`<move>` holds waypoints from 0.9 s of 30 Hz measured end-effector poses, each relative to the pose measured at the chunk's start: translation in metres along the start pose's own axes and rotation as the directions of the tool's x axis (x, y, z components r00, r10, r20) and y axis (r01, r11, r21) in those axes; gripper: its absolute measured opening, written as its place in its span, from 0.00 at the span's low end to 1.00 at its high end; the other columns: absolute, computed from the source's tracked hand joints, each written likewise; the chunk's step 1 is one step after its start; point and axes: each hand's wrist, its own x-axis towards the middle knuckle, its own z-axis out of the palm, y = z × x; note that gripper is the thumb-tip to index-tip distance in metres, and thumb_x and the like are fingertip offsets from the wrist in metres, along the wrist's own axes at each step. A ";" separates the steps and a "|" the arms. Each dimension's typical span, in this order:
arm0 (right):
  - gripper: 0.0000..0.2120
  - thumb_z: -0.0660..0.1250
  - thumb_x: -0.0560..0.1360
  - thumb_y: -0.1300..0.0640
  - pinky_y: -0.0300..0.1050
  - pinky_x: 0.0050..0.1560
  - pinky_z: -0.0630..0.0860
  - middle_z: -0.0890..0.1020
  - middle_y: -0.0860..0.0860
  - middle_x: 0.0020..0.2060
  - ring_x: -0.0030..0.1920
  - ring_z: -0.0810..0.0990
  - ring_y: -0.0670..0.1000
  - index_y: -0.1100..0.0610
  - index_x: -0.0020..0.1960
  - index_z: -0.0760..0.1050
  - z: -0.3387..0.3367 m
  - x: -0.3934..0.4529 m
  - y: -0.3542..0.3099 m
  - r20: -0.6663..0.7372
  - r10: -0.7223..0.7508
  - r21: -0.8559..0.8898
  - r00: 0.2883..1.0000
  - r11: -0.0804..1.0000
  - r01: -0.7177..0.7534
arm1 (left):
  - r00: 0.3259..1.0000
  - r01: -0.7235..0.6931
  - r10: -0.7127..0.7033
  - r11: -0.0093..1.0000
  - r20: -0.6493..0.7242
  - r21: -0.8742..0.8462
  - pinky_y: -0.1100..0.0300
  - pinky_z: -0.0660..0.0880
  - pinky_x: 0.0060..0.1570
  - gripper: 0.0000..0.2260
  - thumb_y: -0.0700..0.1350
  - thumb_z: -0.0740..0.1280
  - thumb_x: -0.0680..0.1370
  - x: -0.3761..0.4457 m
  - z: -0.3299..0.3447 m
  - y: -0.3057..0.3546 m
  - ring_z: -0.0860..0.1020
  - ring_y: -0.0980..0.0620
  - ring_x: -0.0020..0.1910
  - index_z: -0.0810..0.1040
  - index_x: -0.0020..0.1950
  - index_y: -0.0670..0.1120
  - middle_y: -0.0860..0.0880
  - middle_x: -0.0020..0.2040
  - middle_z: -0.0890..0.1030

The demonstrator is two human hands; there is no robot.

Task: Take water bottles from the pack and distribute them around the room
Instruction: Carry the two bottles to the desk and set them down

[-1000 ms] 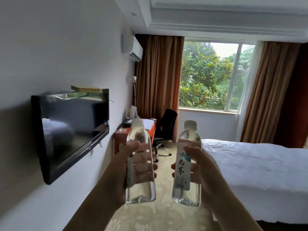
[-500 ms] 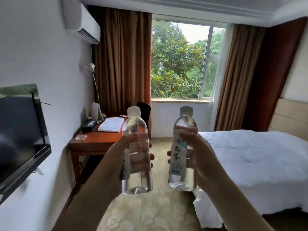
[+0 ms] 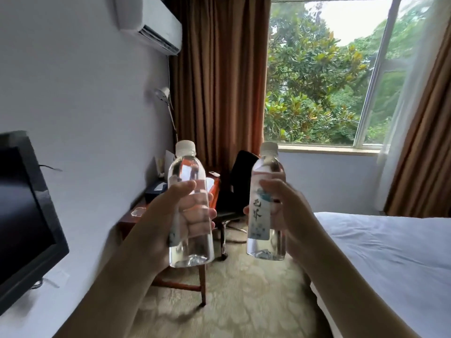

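Nearing the red-brown wooden desk (image 3: 170, 211) now just beyond them, the left hand (image 3: 170, 215) grips a clear plastic water bottle (image 3: 189, 206) and the right hand (image 3: 290, 211) a labelled clear plastic bottle (image 3: 264, 203), likely about to set one down.

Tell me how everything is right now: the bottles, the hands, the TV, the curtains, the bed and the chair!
Left hand: gripping the left bottle.
Left bottle: upright, capped, full of water.
Right hand: gripping the right bottle.
Right bottle: upright, capped, label facing the camera.
TV: off, screen dark.
Curtains: drawn aside, window uncovered.
Bed: made, white cover.
Chair: empty, at the desk.
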 end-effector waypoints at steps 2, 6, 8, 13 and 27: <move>0.25 0.69 0.66 0.47 0.47 0.39 0.79 0.83 0.56 0.45 0.41 0.84 0.53 0.54 0.61 0.75 0.002 0.052 0.013 0.029 0.003 0.005 1.000 1.000 -0.003 | 1.000 -0.016 0.016 1.000 -0.017 -0.021 0.55 0.82 0.33 0.24 0.50 0.74 0.63 0.045 -0.013 -0.001 0.84 0.48 0.35 0.79 0.57 0.45 0.45 0.41 0.84; 0.24 0.70 0.65 0.46 0.53 0.44 0.79 0.81 0.59 0.47 0.44 0.83 0.57 0.53 0.59 0.76 0.011 0.156 0.054 0.043 -0.001 -0.013 0.999 1.000 0.002 | 0.998 -0.045 0.043 0.998 -0.052 -0.046 0.55 0.82 0.34 0.22 0.51 0.74 0.65 0.147 -0.051 -0.019 0.84 0.49 0.35 0.79 0.56 0.45 0.45 0.41 0.84; 0.20 0.70 0.66 0.47 0.54 0.44 0.79 0.81 0.58 0.44 0.43 0.82 0.58 0.51 0.57 0.77 0.015 0.211 0.076 0.039 -0.001 0.004 0.999 1.000 0.001 | 0.997 -0.055 0.053 0.998 -0.051 -0.042 0.54 0.82 0.34 0.22 0.52 0.73 0.66 0.206 -0.070 -0.029 0.84 0.48 0.36 0.79 0.57 0.45 0.46 0.41 0.85; 0.16 0.70 0.65 0.50 0.53 0.41 0.79 0.82 0.56 0.41 0.40 0.82 0.56 0.49 0.53 0.79 0.010 0.344 0.105 0.024 0.027 -0.043 0.999 0.999 -0.025 | 0.999 -0.034 0.031 0.997 -0.039 -0.068 0.54 0.81 0.34 0.25 0.53 0.74 0.64 0.361 -0.096 -0.048 0.85 0.46 0.39 0.79 0.58 0.45 0.45 0.43 0.86; 0.13 0.69 0.65 0.52 0.54 0.42 0.81 0.83 0.53 0.40 0.40 0.83 0.55 0.49 0.49 0.80 -0.054 0.638 0.191 0.040 0.051 0.000 0.998 0.999 -0.051 | 0.997 -0.081 0.080 0.996 0.019 0.030 0.52 0.83 0.40 0.15 0.48 0.65 0.71 0.651 -0.112 -0.097 0.82 0.45 0.43 0.80 0.56 0.44 0.46 0.42 0.83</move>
